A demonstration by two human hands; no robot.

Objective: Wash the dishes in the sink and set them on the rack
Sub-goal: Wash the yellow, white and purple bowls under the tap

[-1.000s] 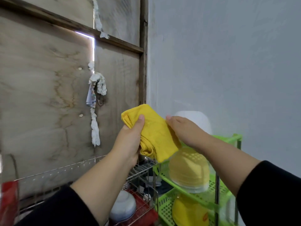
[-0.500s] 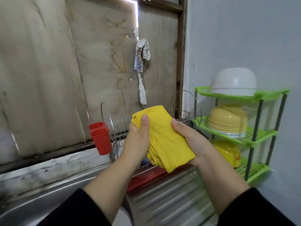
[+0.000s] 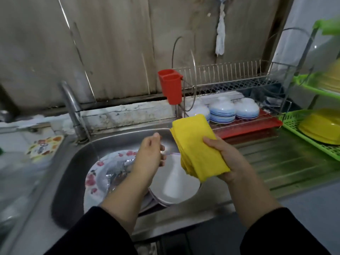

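— So, from the head view, what do the hands hold over the sink (image 3: 77, 162)?

— The right hand (image 3: 228, 161) grips a folded yellow cloth (image 3: 197, 146) above the sink's right rim. The left hand (image 3: 150, 153) holds nothing, fingers loosely curled, above the basin.

— And the dishes?

— A flowered plate (image 3: 97, 172) and a white plate (image 3: 174, 188) lie in the sink under a thin stream from the tap (image 3: 70, 105). Right of the sink, upturned bowls (image 3: 222, 110) sit on the wire rack (image 3: 239, 76).
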